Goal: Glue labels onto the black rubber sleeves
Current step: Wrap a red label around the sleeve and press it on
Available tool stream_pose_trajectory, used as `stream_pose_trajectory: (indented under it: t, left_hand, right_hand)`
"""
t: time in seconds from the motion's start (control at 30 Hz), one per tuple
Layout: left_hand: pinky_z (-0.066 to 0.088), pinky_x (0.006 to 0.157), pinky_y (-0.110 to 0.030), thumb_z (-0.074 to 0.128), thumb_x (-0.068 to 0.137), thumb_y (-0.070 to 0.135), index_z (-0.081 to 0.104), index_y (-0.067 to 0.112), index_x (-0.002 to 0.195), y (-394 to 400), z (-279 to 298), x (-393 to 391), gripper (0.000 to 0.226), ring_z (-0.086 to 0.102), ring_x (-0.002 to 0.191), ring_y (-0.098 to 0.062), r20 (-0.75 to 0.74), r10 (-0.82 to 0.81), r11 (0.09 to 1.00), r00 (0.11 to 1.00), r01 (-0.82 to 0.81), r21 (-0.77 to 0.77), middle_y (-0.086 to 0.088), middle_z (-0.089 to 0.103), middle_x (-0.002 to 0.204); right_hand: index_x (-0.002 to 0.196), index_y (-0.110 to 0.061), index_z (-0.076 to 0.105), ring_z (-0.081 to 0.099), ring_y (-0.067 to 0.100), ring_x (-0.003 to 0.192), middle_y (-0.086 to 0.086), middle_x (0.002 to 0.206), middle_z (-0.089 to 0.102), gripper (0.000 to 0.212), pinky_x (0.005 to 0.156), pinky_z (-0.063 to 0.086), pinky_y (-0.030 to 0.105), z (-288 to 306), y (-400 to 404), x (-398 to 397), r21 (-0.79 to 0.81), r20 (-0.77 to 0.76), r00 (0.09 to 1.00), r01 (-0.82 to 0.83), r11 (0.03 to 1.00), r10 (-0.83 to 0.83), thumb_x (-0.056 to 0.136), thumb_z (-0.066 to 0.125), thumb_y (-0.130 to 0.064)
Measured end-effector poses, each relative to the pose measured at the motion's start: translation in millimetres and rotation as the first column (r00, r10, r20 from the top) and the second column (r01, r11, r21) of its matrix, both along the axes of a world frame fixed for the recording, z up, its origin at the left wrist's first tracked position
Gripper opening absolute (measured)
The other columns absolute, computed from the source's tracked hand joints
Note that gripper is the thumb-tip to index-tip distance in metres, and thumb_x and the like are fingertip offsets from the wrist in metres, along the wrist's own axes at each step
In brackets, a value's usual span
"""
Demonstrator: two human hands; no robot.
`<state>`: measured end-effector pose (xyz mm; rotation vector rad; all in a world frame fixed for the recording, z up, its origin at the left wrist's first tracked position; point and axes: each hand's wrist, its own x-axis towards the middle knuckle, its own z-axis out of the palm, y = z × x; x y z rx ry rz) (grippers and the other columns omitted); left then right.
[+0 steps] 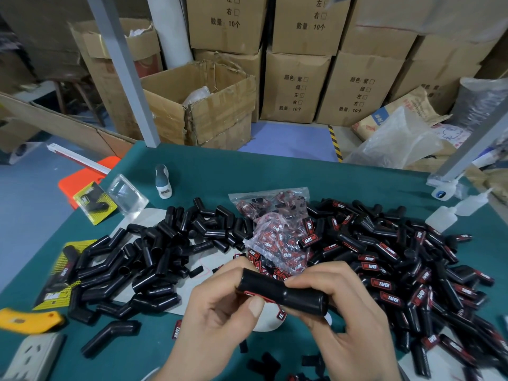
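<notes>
We are holding one black rubber sleeve (283, 291) in both hands above the near edge of the bench (247, 171), its long axis running roughly left to right across us and dipping slightly toward the right. Our left hand (220, 306) is curling around the left end, the thumb pressing on a red-edged label (254, 294) that is sitting on the side of the sleeve facing us; our right hand (338, 303) is gripping the right half, fingers wrapped over the top at the bend. Both hands are therefore closed on the sleeve, neither one free. We judge that we are seating the label, so the next move probably turns on the thumb sliding along the label's length, which lies along the sleeve, while the right hand steadies the part against that push. The left thumb is the nearer digit to the label, already touching it. Toward the left edge of the bench we are seeing a pile of unlabelled sleeves (154, 251), and toward the right edge a heap of labelled sleeves (412, 270), so the finished piece should likely go rightward. A clear bag of labels (277, 240) is lying between the two piles, just beyond our hands, and glue bottles (450, 213) are standing near the far right corner. Whether glue is already under the label we cannot tell.
</notes>
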<state>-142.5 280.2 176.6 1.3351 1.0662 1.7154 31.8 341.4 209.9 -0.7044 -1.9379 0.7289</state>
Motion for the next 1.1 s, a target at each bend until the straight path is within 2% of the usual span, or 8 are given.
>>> stream_pose_trajectory:
  t: [0.17, 0.33, 0.43, 0.53, 0.63, 0.73, 0.9, 1.1]
  left_hand:
    - [0.038, 0.051, -0.027, 0.069, 0.101, 0.037, 0.078, 0.015, 0.097, 2.0, 1.5, -1.1, 0.024, 0.050, 0.056, -0.013, 0.042, -0.015, 1.000, 0.999, 0.015, -0.006, 0.003, 0.056, 0.085]
    - [0.044, 0.052, -0.027, 0.060, 0.101, 0.017, 0.078, 0.012, 0.099, 1.4, 3.2, -4.0, 0.018, 0.052, 0.051, -0.018, 0.006, -0.020, 1.000, 1.000, 0.020, -0.020, 0.001, 0.058, 0.087]
    - [0.045, 0.053, -0.030, 0.061, 0.101, 0.019, 0.075, 0.015, 0.099, 1.0, 7.7, -5.6, 0.015, 0.053, 0.057, -0.016, -0.050, -0.055, 0.998, 0.997, 0.053, -0.039, 0.000, 0.056, 0.088]
    - [0.044, 0.060, -0.025, 0.063, 0.092, 0.013, 0.074, 0.029, 0.099, 0.9, 10.4, -3.0, 0.021, 0.053, 0.066, -0.006, -0.079, -0.070, 0.996, 0.994, 0.066, -0.058, 0.006, 0.055, 0.087]
    - [0.043, 0.061, -0.022, 0.070, 0.092, 0.024, 0.074, 0.040, 0.096, -0.8, 11.4, 0.2, 0.017, 0.052, 0.062, -0.005, -0.062, -0.073, 0.995, 0.995, 0.068, -0.078, 0.007, 0.057, 0.081]
    - [0.043, 0.054, -0.022, 0.073, 0.095, 0.046, 0.073, 0.034, 0.093, -2.8, 14.1, 1.0, 0.012, 0.050, 0.053, -0.012, -0.011, -0.064, 0.993, 0.998, 0.062, -0.096, -0.001, 0.059, 0.077]
    - [0.041, 0.057, -0.023, 0.062, 0.097, 0.024, 0.072, 0.038, 0.095, -2.4, 15.9, -0.8, 0.017, 0.050, 0.060, -0.008, -0.047, -0.071, 0.995, 0.996, 0.068, -0.078, 0.005, 0.056, 0.079]
    - [0.046, 0.055, -0.022, 0.067, 0.100, 0.025, 0.076, 0.030, 0.101, -1.3, 16.8, -4.0, 0.011, 0.053, 0.057, -0.011, -0.054, -0.080, 0.994, 0.995, 0.075, -0.084, 0.009, 0.056, 0.087]
  right_hand:
    - [0.105, -0.037, 0.071, 0.068, 0.014, 0.097, -0.013, 0.105, 0.064, 0.027, 0.075, 0.052, 0.021, -1.8, 1.5, 2.3, -0.032, -0.017, 1.000, -0.024, 0.999, 0.023, 0.085, 0.079, -0.021]
    - [0.104, -0.037, 0.071, 0.067, 0.011, 0.098, -0.015, 0.105, 0.064, 0.030, 0.077, 0.048, 0.015, -1.3, 2.7, 3.2, -0.030, 0.000, 1.000, -0.013, 0.999, 0.013, 0.083, 0.080, -0.018]
    - [0.103, -0.037, 0.070, 0.066, 0.009, 0.098, -0.015, 0.104, 0.065, 0.030, 0.079, 0.046, 0.012, -0.9, 2.9, 3.8, -0.019, 0.001, 1.000, 0.004, 1.000, -0.004, 0.082, 0.080, -0.018]
    - [0.103, -0.036, 0.070, 0.067, 0.010, 0.098, -0.015, 0.104, 0.065, 0.030, 0.078, 0.048, 0.015, -1.5, 2.4, 3.5, -0.022, 0.000, 1.000, 0.015, 1.000, -0.015, 0.081, 0.081, -0.018]
    - [0.104, -0.037, 0.070, 0.066, 0.010, 0.099, -0.015, 0.105, 0.064, 0.025, 0.078, 0.048, 0.013, -0.7, 1.1, 2.6, -0.017, 0.001, 1.000, 0.021, 1.000, -0.021, 0.084, 0.082, -0.026]
    - [0.105, -0.037, 0.070, 0.066, 0.008, 0.100, -0.016, 0.106, 0.064, 0.019, 0.080, 0.046, 0.010, -0.3, 0.0, 1.6, -0.011, 0.000, 1.000, 0.012, 1.000, -0.012, 0.087, 0.074, -0.031]
    - [0.105, -0.038, 0.069, 0.066, 0.009, 0.099, -0.017, 0.105, 0.063, 0.025, 0.080, 0.046, 0.011, -1.3, 1.6, 0.8, 0.006, 0.004, 1.000, 0.019, 1.000, -0.019, 0.084, 0.082, -0.028]
    - [0.105, -0.038, 0.069, 0.066, 0.009, 0.100, -0.018, 0.106, 0.064, 0.021, 0.082, 0.045, 0.011, -0.6, 2.3, 2.3, 0.006, 0.010, 1.000, 0.016, 1.000, -0.016, 0.087, 0.076, -0.031]
